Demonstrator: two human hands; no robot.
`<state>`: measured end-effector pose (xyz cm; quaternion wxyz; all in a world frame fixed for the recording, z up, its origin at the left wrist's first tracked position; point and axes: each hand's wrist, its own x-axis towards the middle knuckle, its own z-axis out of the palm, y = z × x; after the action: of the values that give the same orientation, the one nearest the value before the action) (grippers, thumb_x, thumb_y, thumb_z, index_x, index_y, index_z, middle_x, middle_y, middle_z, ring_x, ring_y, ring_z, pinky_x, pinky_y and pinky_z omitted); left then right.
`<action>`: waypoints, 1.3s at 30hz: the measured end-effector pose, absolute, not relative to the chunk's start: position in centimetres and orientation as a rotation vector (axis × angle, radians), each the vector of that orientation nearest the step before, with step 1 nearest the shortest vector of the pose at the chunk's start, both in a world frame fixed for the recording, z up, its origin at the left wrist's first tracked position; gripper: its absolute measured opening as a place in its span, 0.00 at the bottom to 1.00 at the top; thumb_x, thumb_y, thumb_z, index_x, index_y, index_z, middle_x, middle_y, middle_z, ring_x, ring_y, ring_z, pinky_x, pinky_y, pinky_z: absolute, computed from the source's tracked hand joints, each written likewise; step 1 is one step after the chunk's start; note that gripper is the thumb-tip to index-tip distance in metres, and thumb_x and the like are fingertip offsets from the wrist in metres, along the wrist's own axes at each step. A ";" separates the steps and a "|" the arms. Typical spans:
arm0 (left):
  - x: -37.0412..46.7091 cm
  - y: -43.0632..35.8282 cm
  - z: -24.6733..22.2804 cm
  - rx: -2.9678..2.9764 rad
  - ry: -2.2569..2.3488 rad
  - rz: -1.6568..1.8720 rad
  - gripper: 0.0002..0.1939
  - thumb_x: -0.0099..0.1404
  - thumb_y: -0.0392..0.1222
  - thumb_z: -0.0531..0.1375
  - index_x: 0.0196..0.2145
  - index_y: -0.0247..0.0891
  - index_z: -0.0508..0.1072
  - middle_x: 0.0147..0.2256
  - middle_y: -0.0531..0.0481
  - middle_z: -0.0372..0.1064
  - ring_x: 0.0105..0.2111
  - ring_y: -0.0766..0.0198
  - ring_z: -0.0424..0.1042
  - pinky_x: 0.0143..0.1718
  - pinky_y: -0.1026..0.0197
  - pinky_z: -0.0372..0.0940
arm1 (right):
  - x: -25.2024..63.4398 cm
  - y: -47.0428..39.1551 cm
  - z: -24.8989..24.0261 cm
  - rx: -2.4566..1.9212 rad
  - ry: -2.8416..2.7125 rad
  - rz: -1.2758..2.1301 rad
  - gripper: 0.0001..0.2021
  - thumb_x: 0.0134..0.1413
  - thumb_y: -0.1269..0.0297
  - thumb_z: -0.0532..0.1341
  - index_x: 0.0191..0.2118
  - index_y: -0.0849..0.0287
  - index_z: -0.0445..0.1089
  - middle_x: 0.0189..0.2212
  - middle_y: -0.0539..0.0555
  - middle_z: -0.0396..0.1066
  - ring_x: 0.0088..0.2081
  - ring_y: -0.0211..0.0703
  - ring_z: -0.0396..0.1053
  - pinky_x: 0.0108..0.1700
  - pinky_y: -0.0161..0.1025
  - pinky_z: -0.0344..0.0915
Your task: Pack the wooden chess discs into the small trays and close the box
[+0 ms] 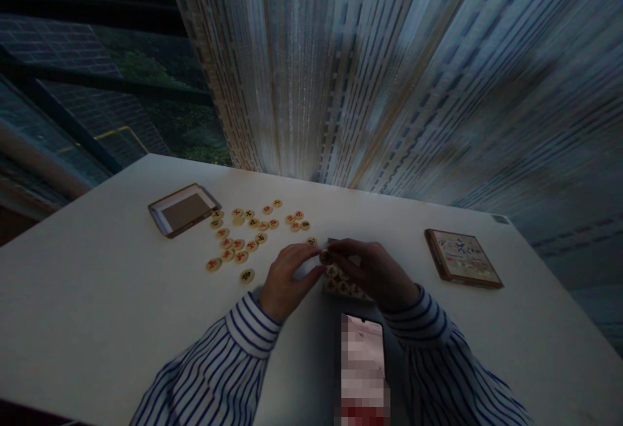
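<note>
Over a small tray (335,294) of Chinese chess pieces, my two hands meet at a single round wooden piece (326,257). My right hand (377,270) pinches this piece between thumb and fingers and hides part of the tray. From the left, the thumb and forefinger tips of my left hand (291,278) close on the same piece's edge. Dark-marked pieces (331,284) lie in rows in the tray. Just beyond my left fingers rests a loose piece (311,242). Many more loose pieces (238,244), marked in red or dark characters, are scattered left of my hands.
An open shallow box lid or tray (185,210) lies at the far left of the white table (146,296). A flat printed box (463,257) is on the right. A phone (363,361) with a blurred screen lies between my forearms. A striped curtain (311,75) hangs behind.
</note>
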<state>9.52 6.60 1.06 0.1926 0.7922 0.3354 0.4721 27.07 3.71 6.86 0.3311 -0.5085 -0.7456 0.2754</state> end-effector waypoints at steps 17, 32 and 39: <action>9.9 6.3 1.7 2.003 0.918 1.192 0.08 0.56 0.40 0.61 0.36 0.39 0.74 0.33 0.48 0.75 0.34 0.62 0.74 0.39 0.58 0.69 | 28.0 3.5 7.5 -1.279 -2.080 0.840 0.08 0.52 0.71 0.57 0.39 0.60 0.69 0.32 0.52 0.73 0.34 0.36 0.70 0.38 0.33 0.65; 10.5 6.7 2.0 1.221 0.869 0.955 0.14 0.48 0.46 0.65 0.30 0.35 0.77 0.31 0.46 0.77 0.33 0.57 0.75 0.40 0.57 0.69 | 27.9 3.4 7.4 -1.324 -2.215 0.610 0.07 0.52 0.70 0.58 0.38 0.58 0.69 0.31 0.51 0.73 0.32 0.36 0.69 0.35 0.33 0.63; 10.9 6.4 2.4 1.062 0.882 0.931 0.16 0.42 0.47 0.67 0.29 0.34 0.77 0.30 0.47 0.77 0.34 0.59 0.74 0.41 0.57 0.67 | 27.4 3.3 7.6 -1.416 -2.339 0.328 0.08 0.50 0.65 0.61 0.39 0.58 0.69 0.34 0.54 0.72 0.36 0.42 0.67 0.39 0.38 0.62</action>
<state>10.87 6.41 2.40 0.6731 0.4718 0.3916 0.4135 27.35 3.33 7.58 0.1926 -0.5046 -0.8335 0.1169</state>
